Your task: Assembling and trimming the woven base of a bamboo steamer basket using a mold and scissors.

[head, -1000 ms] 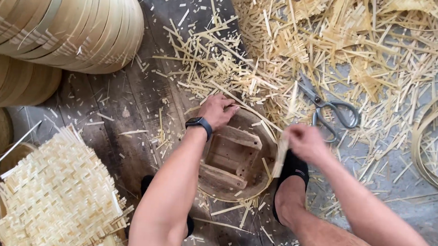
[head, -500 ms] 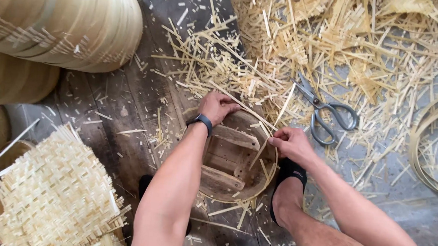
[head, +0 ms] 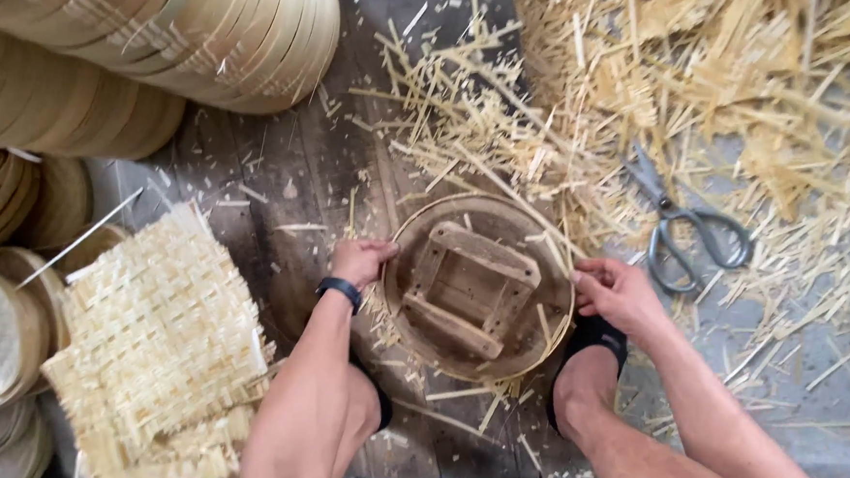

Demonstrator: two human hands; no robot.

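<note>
Round wooden form (head: 480,290) sits on the dark plank floor (head: 273,173), dead centre between the person's knees, a square wooden frame (head: 476,288) fixed on its top. Left hand (head: 361,260) is on the form's left rim, fingers curled together against the edge. Right hand (head: 616,293) grips the right rim, fingers folded over it. A black wristband (head: 340,289) rings the left wrist. Black sandal (head: 589,340) just beside the form, lower right. Scissors (head: 682,233) lie near, among a wide litter of bamboo offcuts (head: 646,95). Woven bamboo mats (head: 153,341) are stacked at the left, and stacked bamboo hoops (head: 165,22) lie top left.
</note>
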